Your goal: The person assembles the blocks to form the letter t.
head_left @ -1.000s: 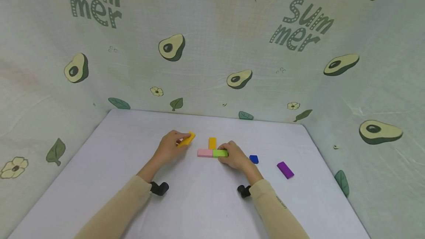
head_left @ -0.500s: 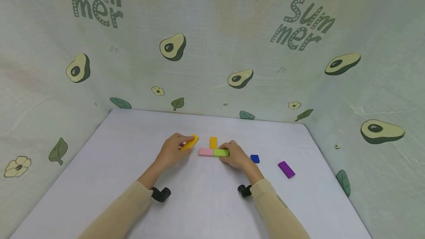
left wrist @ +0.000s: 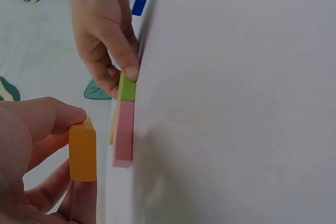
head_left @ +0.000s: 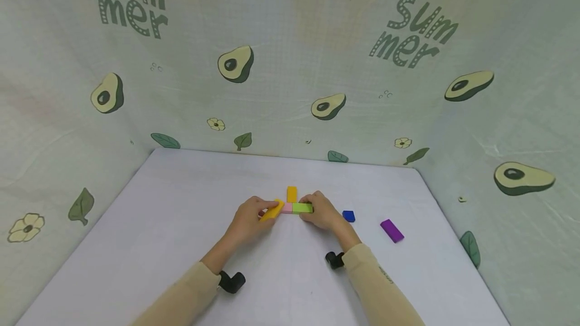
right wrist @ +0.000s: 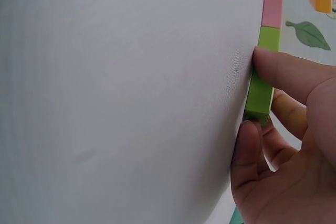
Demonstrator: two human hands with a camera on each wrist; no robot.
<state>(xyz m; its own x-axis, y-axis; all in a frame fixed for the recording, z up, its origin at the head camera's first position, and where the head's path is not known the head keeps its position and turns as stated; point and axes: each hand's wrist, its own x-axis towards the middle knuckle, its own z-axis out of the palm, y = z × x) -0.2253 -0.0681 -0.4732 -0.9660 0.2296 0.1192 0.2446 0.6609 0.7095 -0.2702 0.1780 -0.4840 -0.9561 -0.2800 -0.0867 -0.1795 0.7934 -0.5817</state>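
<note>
My left hand (head_left: 248, 220) pinches a yellow-orange block (head_left: 273, 211) between thumb and fingers, held up off the table near the left end of a pink block (head_left: 287, 208). In the left wrist view that orange block (left wrist: 83, 153) shows its end face, apart from the pink block (left wrist: 124, 132). My right hand (head_left: 321, 211) grips the right end of a light green block (head_left: 301, 208), thumb on its near side in the right wrist view. Pink and green blocks lie end to end in a row. A second yellow block (head_left: 292, 193) lies behind them, near their joint.
A small blue block (head_left: 348, 216) lies just right of the right hand. Farther right is a purple block (head_left: 391, 231). The white table (head_left: 281, 286) is backed by a printed cloth (head_left: 281, 59) on the far side and both sides.
My left hand has moved right and nearer to me with the yellow-orange block, which now covers the left part of the pink block in the head view. The right hand stays on the green block.
</note>
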